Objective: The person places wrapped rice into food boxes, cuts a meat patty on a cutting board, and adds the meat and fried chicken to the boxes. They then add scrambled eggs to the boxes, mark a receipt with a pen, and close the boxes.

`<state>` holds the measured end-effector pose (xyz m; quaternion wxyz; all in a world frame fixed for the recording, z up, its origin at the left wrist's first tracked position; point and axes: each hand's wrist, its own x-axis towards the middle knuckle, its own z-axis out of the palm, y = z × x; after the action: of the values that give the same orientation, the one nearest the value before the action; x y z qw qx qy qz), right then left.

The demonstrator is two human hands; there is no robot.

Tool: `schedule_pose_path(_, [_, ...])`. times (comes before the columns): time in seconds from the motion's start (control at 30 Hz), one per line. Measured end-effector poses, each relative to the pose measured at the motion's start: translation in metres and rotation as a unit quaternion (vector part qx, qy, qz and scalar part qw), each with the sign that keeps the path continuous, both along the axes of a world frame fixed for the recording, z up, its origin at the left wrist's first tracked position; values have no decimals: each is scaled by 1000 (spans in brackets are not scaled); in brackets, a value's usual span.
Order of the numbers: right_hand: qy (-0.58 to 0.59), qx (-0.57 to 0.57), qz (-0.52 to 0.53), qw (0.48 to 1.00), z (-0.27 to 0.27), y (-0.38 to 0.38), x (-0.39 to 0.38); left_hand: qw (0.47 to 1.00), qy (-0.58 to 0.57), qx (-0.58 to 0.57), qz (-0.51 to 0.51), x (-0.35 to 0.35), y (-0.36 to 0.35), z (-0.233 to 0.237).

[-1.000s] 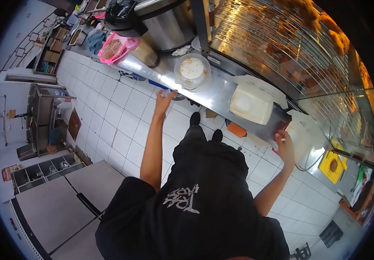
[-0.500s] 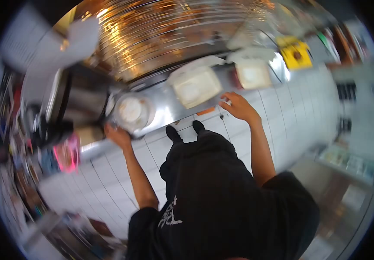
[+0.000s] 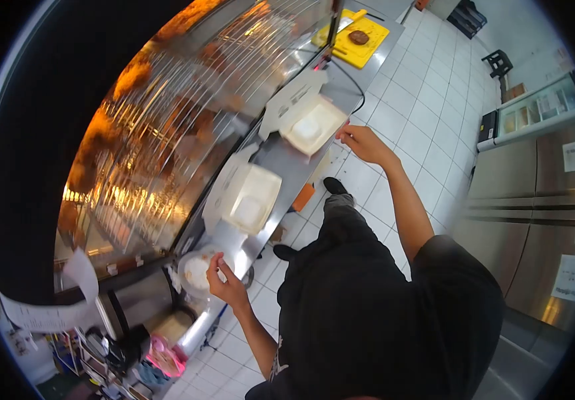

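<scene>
My right hand (image 3: 365,145) is at the near corner of the farther takeaway box (image 3: 333,119), its fingers curled in at the box's edge. That open box has a raised lid and a white mound inside. My left hand (image 3: 229,283) hovers beside a clear round bowl (image 3: 186,275) with white contents, its thumb and fingers apart and holding nothing. Between the hands stands a second open takeaway box (image 3: 269,189), also with a white mound in it, its printed lid flap leaning toward the display case.
A lit glass display case (image 3: 187,120) with wire racks lines the steel counter (image 3: 234,250). Farther along lies a yellow cutting board (image 3: 372,45) with a brown piece of food and a yellow-handled knife. A pink bag (image 3: 165,357) is at lower left. Steel refrigerator doors (image 3: 507,183) stand at right.
The view has turned, tilting the counter diagonally. My right hand has gone from near the closer box to the farther one. My left hand has lifted from the counter edge by the bowl.
</scene>
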<state>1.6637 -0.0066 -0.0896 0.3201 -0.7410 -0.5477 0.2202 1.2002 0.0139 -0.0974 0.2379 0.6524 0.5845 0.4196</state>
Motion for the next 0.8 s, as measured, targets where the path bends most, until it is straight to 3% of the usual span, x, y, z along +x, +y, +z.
schedule_pose_path(0.07, [109, 3, -22, 994, 6, 21, 50, 999, 5, 8, -33, 48, 10, 10])
schedule_pose_path(0.17, [65, -65, -42, 995, 18, 65, 162, 994, 31, 6, -102, 115, 20, 6])
schedule_pose_path(0.23, [28, -90, -56, 994, 13, 94, 238, 995, -26, -26, -89, 169, 21, -13])
schedule_pose_path(0.27, [52, -4, -80, 995, -4, 114, 279, 993, -44, -73, -82, 198, 19, -20])
schedule_pose_path(0.33, [110, 140, -114, 977, -38, 156, 341, 993, -10, -27, -112, 232, 20, -87])
schedule_pose_path(0.4, [255, 156, -109, 948, -56, 185, 388, 987, 35, -138, -70, 346, 7, -14])
schedule_pose_path(0.43, [260, 156, -108, 947, -56, 205, 409, 971, 25, -228, -74, 384, 3, 9])
schedule_pose_path(0.47, [440, 201, -135, 865, -55, 227, 428, 971, 25, -229, -67, 402, 1, 5])
schedule_pose_path(0.5, [604, 233, -156, 746, -57, 248, 445, 973, 17, -205, -102, 411, -5, -3])
schedule_pose_path(0.53, [608, 227, -145, 747, -67, 279, 472, 975, 8, -177, -137, 424, -8, -5])
schedule_pose_path(0.6, [668, 222, -256, 663, -91, 345, 515, 967, 18, -222, -126, 440, -18, 3])
schedule_pose_path(0.63, [675, 217, -246, 661, -98, 369, 527, 962, 22, -249, -112, 448, -22, 5])
schedule_pose_path(0.7, [601, 162, -283, 730, -112, 411, 543, 956, 32, -283, -72, 462, -27, 13])
schedule_pose_path(0.8, [646, 161, -226, 711, -134, 456, 556, 956, 50, -284, -50, 479, -28, 24])
